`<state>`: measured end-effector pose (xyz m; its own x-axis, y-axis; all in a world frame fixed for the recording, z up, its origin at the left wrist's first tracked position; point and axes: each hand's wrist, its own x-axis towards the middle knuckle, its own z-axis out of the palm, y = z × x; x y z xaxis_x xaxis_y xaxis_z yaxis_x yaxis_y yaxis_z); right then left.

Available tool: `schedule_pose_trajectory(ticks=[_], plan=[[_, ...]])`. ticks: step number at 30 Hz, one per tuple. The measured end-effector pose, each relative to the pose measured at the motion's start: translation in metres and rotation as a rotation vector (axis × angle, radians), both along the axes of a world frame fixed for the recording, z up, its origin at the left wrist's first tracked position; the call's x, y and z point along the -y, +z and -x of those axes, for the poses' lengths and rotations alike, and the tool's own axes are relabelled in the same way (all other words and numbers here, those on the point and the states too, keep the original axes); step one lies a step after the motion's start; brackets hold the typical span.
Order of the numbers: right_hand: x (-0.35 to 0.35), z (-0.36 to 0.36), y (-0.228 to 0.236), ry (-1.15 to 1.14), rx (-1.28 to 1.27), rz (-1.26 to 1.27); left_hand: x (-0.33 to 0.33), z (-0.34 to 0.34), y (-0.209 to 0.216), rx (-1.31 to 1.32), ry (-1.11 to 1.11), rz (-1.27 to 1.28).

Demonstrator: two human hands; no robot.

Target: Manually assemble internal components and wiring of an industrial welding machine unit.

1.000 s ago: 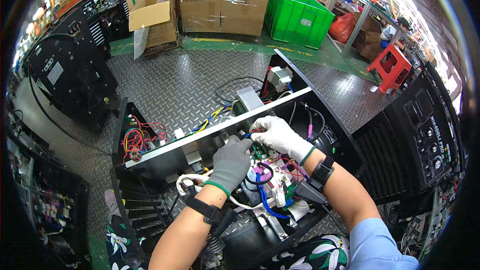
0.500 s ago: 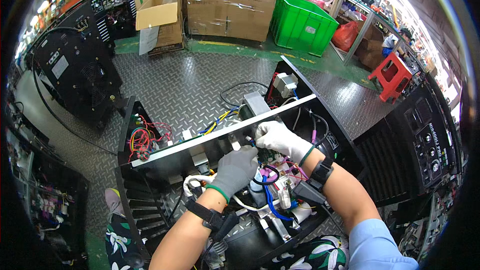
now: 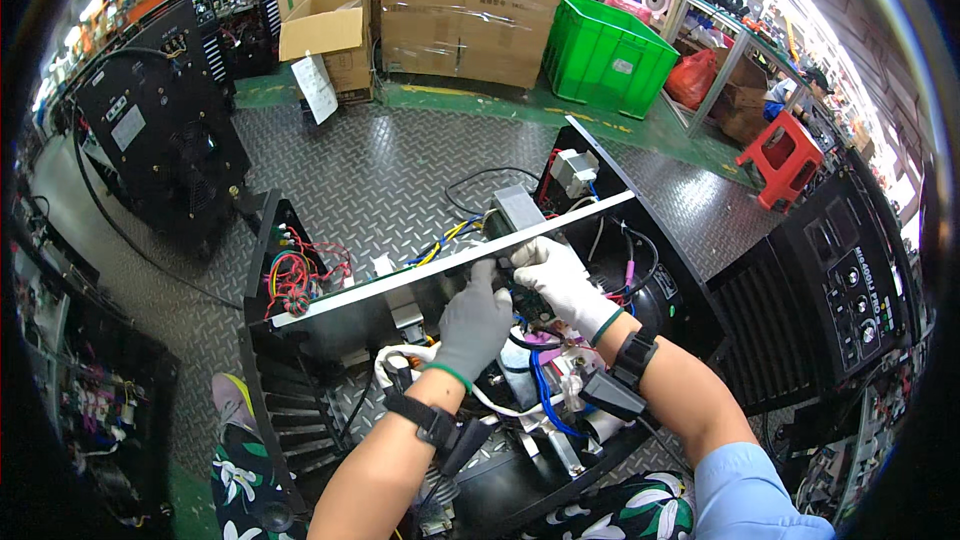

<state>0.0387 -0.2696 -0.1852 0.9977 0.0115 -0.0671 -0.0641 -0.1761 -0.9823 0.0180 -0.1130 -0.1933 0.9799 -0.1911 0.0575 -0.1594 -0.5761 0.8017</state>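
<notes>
Both my hands reach into an opened black machine housing (image 3: 310, 360), by the upright panel with a white top edge (image 3: 450, 263). My left hand (image 3: 474, 328), in a grey glove, points its fingers up against the panel, bent together; what they pinch is hidden. Beside it, my right hand (image 3: 556, 285) in a white glove has curled fingertips close to the panel, closed on something too small to make out. A dark circuit board (image 3: 533, 307) shows partly under the right hand. Below the hands lie blue cables (image 3: 545, 400) and a white sleeved cable (image 3: 480, 402).
Red wires (image 3: 292, 295) bundle at the housing's left end. A grey metal box (image 3: 516, 210) sits behind the panel. Other black machines stand at the left (image 3: 160, 130) and right (image 3: 835, 270). Farther back are cartons (image 3: 470, 15), a green crate (image 3: 610, 60) and a red stool (image 3: 782, 160).
My left hand has moved up and forward along the panel, its fingers now more upright. My right hand stays near the same spot, its fingers slightly shifted. The whole view has shifted a little.
</notes>
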Motion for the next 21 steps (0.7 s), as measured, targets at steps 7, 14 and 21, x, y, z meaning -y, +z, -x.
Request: schedule_pose_trajectory(ticks=[7,14,21], plan=[[-0.001,0.004,-0.003,-0.084,0.041,0.043,0.003,-0.029,-0.007,-0.056,-0.195,-0.069],[-0.007,0.004,0.001,-0.236,-0.027,0.126,0.014,0.006,-0.004,0.073,0.040,-0.134],[-0.003,-0.002,-0.016,-0.300,0.055,0.051,0.012,-0.014,-0.004,-0.254,-0.024,0.052]])
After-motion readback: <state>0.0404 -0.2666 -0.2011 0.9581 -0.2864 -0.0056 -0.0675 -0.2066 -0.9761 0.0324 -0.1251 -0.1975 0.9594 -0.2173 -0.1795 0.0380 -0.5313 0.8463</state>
